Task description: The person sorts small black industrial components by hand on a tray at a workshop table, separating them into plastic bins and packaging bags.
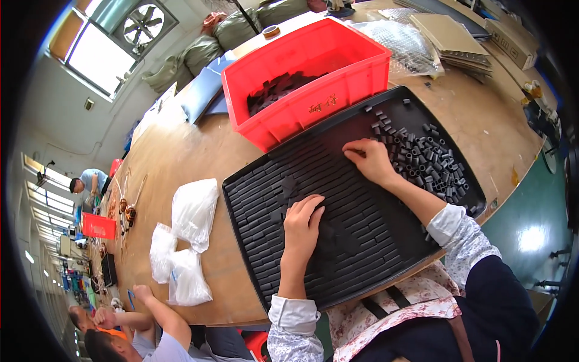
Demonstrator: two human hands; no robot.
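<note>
A large black tray point(395, 244) lies before me, lined with rows of short black tubes laid end to end. Over the rows at the tray's middle is my left hand point(301, 224), its fingers bent and drawn together; whatever they grip cannot be made out. Small flat black pieces point(347, 241) lie loose on the rows around it. My right hand point(369, 160) is farther up the tray, thumb and fingertips closed in a pinch at the end of the rows, the contents too dark to see. Beside it, loose black tubes point(425, 160) are heaped on the tray's right side.
A red plastic bin point(319, 108) holding black pieces point(283, 90) stands behind the tray. White plastic bags point(194, 214) lie to the left. Bubble wrap point(398, 45) and cardboard sheets point(449, 36) are at the far right. Other people sit and stand along the left.
</note>
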